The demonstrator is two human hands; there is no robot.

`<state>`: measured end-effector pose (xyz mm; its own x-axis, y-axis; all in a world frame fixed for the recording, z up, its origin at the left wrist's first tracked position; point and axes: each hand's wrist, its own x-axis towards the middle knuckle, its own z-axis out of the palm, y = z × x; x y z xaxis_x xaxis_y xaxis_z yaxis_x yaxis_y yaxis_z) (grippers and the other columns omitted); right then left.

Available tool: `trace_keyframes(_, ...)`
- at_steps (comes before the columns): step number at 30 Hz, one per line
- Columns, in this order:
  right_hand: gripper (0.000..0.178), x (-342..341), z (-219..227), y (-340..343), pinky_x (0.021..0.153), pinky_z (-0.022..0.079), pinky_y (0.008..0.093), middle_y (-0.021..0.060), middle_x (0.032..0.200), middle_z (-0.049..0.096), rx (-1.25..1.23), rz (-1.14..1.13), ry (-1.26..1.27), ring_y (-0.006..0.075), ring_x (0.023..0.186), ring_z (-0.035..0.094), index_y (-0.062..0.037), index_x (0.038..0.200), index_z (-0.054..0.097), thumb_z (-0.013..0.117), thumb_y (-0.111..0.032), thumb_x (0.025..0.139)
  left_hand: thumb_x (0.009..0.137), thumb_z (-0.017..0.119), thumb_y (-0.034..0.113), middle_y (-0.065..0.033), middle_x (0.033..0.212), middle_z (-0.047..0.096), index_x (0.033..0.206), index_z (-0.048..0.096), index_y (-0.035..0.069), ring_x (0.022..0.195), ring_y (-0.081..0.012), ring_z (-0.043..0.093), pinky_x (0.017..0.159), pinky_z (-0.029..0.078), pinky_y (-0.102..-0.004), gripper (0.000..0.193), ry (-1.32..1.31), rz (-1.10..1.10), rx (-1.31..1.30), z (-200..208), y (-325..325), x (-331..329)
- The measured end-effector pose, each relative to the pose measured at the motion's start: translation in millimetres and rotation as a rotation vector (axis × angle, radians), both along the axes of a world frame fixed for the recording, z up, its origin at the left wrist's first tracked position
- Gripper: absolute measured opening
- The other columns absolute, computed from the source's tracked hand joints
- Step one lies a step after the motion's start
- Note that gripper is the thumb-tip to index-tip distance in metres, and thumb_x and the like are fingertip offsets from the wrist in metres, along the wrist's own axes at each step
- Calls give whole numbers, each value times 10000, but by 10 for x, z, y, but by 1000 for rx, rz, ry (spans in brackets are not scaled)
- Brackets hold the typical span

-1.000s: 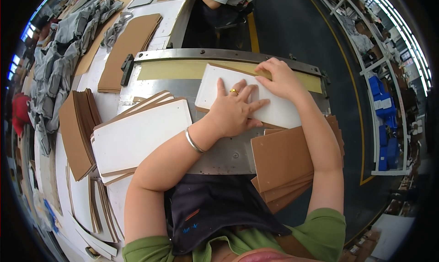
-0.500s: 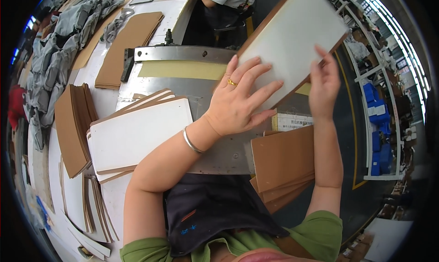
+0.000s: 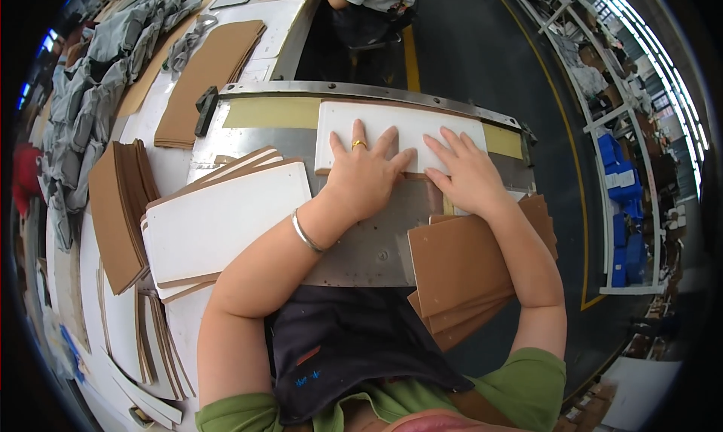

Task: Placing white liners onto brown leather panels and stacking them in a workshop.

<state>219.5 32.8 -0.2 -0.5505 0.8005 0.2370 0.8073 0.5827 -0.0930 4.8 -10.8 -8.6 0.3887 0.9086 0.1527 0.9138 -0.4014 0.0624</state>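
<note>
A white-faced board (image 3: 422, 123) with a brown edge lies flat on the metal plate (image 3: 350, 255), its far side along the metal bar (image 3: 361, 91). My left hand (image 3: 363, 168) rests on its near left part, fingers spread, a gold ring on one finger and a bangle on the wrist. On its right part lies my right hand (image 3: 465, 168), fingers stretched out and palm down. Beneath my right forearm sits a fanned stack of brown boards (image 3: 456, 262). Left of my left forearm is a stack of white-faced boards (image 3: 226, 225).
Curved brown boards (image 3: 117, 213) stand in a stack on the left of the white table. Farther back lie a tall brown stack (image 3: 211, 78) and a heap of grey fabric (image 3: 98, 108). A seated person (image 3: 373, 6) is beyond the table. Shelving with blue bins (image 3: 621, 176) runs along the right.
The white-faced board was raised and tilted above the plate; now it lies flat against the bar. My right hand has moved left and down onto it, and both hands are flat.
</note>
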Motion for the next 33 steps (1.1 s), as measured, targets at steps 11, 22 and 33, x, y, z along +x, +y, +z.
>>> trace_keyframes(11, 497, -90, -131, 109, 1041, 350, 472, 136, 1422, 440, 73, -17, -183, 345, 1313, 399, -197, 1445, 440, 495, -335, 970, 946, 551, 369, -78, 1489, 399, 1372, 504, 333, 1320, -519, 373, 940, 322, -757, 430, -19, 38, 12, -15, 82, -14)
trace_keyframes(22, 465, -268, 187, 199, 977, 431, 408, 93, 1216, 563, -242, -20, -104, 303, 1140, 518, -141, 1268, 609, 681, -329, 850, 941, 554, 376, -70, 1486, 404, 1415, 466, 337, 1348, -465, 367, 974, 348, -703, 483, 47, 46, -95, 105, 46, -38)
trace_keyframes(33, 714, -590, 508, 575, 944, 466, 389, 95, 1107, 589, -560, -40, -89, 279, 1123, 546, -118, 1164, 591, 893, -237, 528, 576, 881, 260, -92, 1544, 323, 1447, 421, 278, 1430, -356, 292, 1140, 281, -551, 985, -28, 257, -293, 694, -1556, -1151)
